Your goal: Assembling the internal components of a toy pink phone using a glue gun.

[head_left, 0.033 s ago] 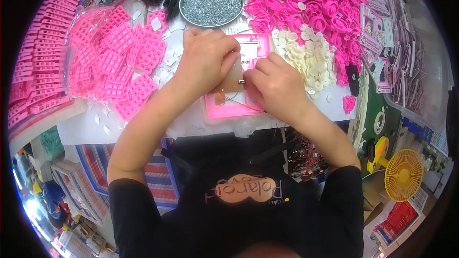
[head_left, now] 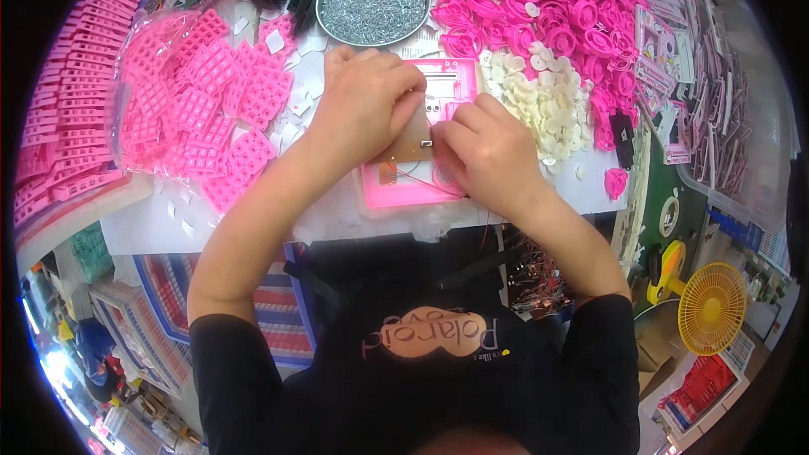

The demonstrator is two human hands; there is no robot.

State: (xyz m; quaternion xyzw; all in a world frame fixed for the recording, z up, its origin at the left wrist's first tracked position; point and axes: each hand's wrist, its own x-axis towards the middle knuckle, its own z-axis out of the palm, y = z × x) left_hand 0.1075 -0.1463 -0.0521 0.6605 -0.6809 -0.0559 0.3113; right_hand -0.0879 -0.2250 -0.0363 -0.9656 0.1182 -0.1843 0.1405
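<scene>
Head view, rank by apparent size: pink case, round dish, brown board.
1. Pink case
2. Round dish
3. Brown board, by visible part; the left hand hides some, so its full size is unsure.

Two bare hands are counted: one left hand (head_left: 362, 105) and one right hand (head_left: 490, 152). Under them, one pink casing (head_left: 413, 194) and one brown board (head_left: 407, 145) are seen. Just beyond the left hand, one round dish (head_left: 319, 17) is found, its small metal pieces (head_left: 371, 4) too many to be counted. To that hand's left, one heap of pink keypads (head_left: 211, 109) is seen; beyond the right hand, one of magenta parts (head_left: 573, 0) and one of cream discs (head_left: 543, 105), all uncountable. To its right, one loose magenta piece (head_left: 616, 184) and, farther, one yellow fan (head_left: 712, 310) are counted.
</scene>
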